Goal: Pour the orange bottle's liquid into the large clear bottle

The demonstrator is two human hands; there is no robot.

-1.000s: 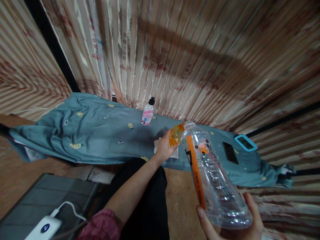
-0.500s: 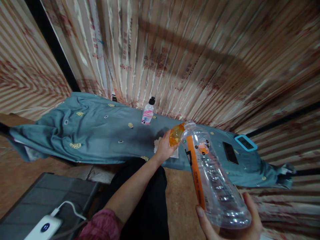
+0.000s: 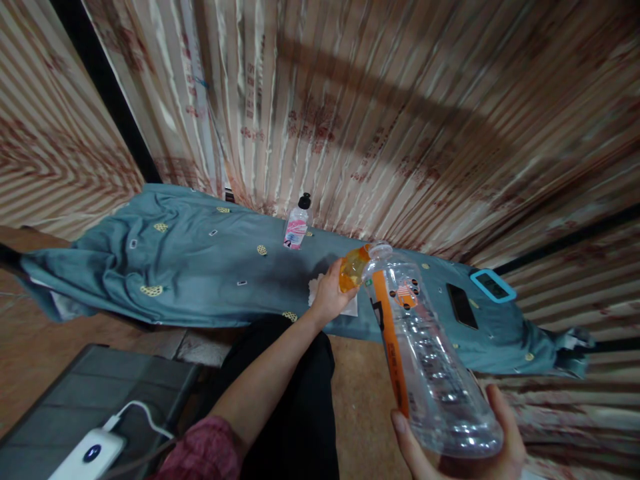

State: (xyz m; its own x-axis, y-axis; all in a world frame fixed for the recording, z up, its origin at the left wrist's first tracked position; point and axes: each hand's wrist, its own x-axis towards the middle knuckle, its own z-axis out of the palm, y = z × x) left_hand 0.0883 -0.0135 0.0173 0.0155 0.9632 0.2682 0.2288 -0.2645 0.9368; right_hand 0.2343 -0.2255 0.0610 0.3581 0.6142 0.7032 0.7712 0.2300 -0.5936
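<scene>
My left hand (image 3: 331, 293) is wrapped round a small bottle (image 3: 354, 268) of orange-yellow liquid, tilted with its neck toward the right. Its neck meets the mouth of a large clear plastic bottle (image 3: 430, 353) with an orange label. Around the base of that large bottle my right hand (image 3: 465, 440) is closed, holding it slanted with the mouth pointing away from me. No liquid shows plainly inside it. Beneath my left hand, a white paper (image 3: 351, 308) lies on the teal cloth (image 3: 200, 273), partly hidden.
A pump-topped bottle (image 3: 297, 225) with a pink label stands near the curtain (image 3: 325, 133). To the right lie a dark phone (image 3: 462, 306) and a blue-framed digital clock (image 3: 493, 286). At lower left, a white power bank (image 3: 90, 456) with a cable rests on a grey surface (image 3: 105, 380).
Both hands and both bottles hold nearly the same positions. The view has shifted only very slightly.
</scene>
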